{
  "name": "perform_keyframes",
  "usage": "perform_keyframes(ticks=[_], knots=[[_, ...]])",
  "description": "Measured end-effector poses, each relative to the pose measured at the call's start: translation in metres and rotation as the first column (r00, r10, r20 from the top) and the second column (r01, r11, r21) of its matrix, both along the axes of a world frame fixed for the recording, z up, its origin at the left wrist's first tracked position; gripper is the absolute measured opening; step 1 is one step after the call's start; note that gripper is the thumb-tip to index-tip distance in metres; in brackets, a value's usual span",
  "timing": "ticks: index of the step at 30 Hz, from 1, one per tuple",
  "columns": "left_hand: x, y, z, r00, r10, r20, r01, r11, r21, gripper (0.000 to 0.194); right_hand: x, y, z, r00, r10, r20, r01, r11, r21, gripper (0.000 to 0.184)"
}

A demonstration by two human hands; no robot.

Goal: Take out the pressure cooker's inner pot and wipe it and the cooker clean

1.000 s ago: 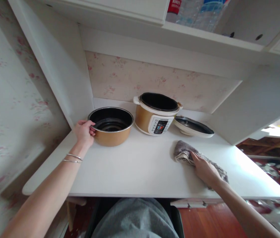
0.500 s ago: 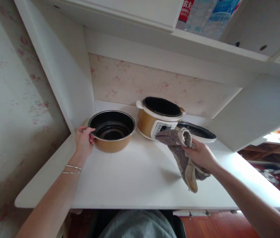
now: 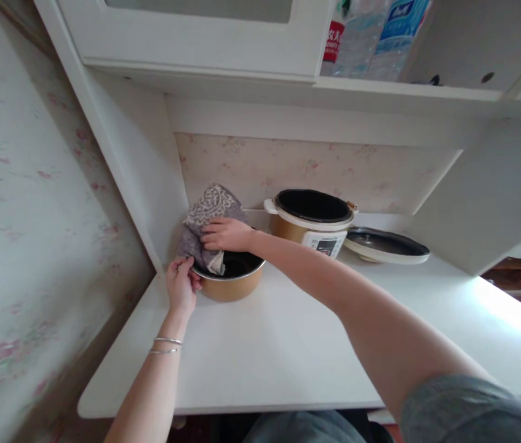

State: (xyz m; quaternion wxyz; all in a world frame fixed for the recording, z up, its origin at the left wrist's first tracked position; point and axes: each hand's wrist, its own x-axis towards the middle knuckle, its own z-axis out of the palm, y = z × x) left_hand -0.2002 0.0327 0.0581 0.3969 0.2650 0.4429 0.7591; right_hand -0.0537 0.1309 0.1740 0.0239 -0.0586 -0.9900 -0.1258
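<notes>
A gold pot with a black inside [image 3: 231, 289] stands on the white tabletop at the left. My left hand [image 3: 183, 284] pinches its left rim, thumb on top and fingers against the outer wall. Over the pot's far left rim drapes a grey-purple patterned cloth [image 3: 211, 206], one corner hanging inside. My right hand [image 3: 227, 235] reaches across from the right and grips this cloth at the pot's mouth; part of its fingers sinks into the folds. The forearm passes in front of a gold and white electric cooker [image 3: 290, 229], whose top is uncovered.
Right of the cooker lies an upturned lid [image 3: 387, 243]. Plastic bottles [image 3: 366, 43] stand on the shelf above. A white side panel [image 3: 122, 141] rises close to the left of the pot, and the white desk [image 3: 260, 363] extends toward me.
My right hand has swung left with the cloth, from in front of the cooker onto the pot. The left hand keeps its hold on the rim. The view has shifted slightly.
</notes>
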Motion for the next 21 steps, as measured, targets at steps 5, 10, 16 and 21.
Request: perform_keyframes(ticks=[5,10,16,21], knots=[[-0.003,0.007,-0.005,0.998,0.02,-0.061,-0.019,1.0,0.014,0.026,-0.025,0.033,-0.039,0.975,-0.161,0.154,0.178,0.979,-0.103,0.022],[-0.004,0.009,-0.008,0.991,0.077,-0.107,-0.079,0.997,-0.011,0.026,-0.019,0.031,-0.058,0.86,-0.449,0.242,0.496,0.845,-0.198,0.019],[0.002,0.008,-0.004,0.984,0.14,-0.113,-0.143,0.989,-0.02,0.023,-0.016,0.017,-0.056,0.678,-0.571,0.462,0.733,0.576,-0.362,0.004],[0.004,0.008,-0.005,0.98,0.152,-0.13,-0.156,0.988,-0.022,0.021,-0.03,0.001,-0.048,0.707,-0.471,0.528,0.701,0.366,-0.612,0.015]])
